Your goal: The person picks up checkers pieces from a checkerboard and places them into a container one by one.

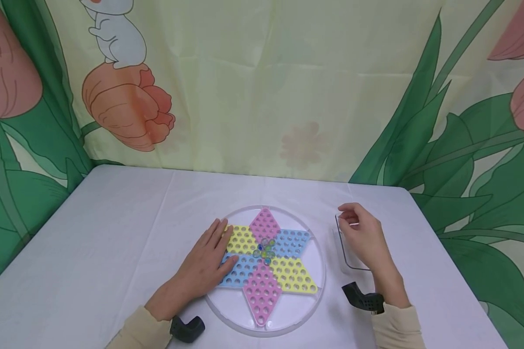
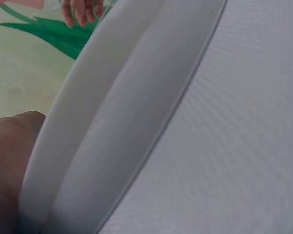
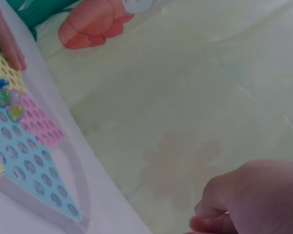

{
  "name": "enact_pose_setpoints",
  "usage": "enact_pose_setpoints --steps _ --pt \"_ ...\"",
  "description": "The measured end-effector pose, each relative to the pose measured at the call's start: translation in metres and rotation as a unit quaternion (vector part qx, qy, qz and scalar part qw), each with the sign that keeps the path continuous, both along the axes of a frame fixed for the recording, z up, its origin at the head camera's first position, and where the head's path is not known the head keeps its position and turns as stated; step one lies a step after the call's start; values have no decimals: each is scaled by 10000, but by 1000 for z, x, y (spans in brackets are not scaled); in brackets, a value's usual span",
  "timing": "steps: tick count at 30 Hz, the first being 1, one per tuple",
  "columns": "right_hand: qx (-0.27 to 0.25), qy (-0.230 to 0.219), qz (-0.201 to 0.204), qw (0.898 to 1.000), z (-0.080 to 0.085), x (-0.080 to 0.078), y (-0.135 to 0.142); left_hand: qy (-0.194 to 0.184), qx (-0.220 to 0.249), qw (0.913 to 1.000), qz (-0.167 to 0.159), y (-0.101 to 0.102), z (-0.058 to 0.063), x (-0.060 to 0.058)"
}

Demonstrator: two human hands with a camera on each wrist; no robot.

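Observation:
A round Chinese checkers board (image 1: pixel 262 295) with a pink, yellow and blue star lies on the table. Several glass marbles (image 1: pixel 265 249) are clustered at the star's centre. My left hand (image 1: pixel 206 264) rests palm down on the board's left side, fingers straight over the yellow and blue points. Right of the board, my right hand (image 1: pixel 364 235) is above a clear box (image 1: pixel 343 259) with a dark rim, its fingers loosely bent and pointing down. No object shows between those fingers; in the right wrist view the fingertips of the right hand (image 3: pixel 259 200) are partly hidden.
The table has a white cloth (image 1: pixel 113 242). Behind it hangs a curtain (image 1: pixel 253 97) printed with flowers and a white animal. Black wrist devices, one by the left sleeve (image 1: pixel 188 329) and one by the right sleeve (image 1: pixel 364 298), stick out near the table surface.

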State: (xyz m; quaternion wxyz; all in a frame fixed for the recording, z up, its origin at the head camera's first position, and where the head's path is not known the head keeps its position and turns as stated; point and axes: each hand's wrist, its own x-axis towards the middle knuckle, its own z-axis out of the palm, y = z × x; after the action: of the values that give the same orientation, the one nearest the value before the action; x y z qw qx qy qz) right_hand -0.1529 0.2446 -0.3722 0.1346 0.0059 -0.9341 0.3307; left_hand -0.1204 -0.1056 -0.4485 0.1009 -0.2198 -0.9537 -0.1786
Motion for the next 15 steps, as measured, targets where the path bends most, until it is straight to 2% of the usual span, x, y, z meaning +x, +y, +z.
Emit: enact_pose_setpoints --steps 9,15 --pt "-129 216 492 9985 0 2 -15 8 -17 10000 1 0 -1 -1" --pt "-81 73 892 9960 -1 4 -34 -27 -6 10000 11 0 -1 -1"
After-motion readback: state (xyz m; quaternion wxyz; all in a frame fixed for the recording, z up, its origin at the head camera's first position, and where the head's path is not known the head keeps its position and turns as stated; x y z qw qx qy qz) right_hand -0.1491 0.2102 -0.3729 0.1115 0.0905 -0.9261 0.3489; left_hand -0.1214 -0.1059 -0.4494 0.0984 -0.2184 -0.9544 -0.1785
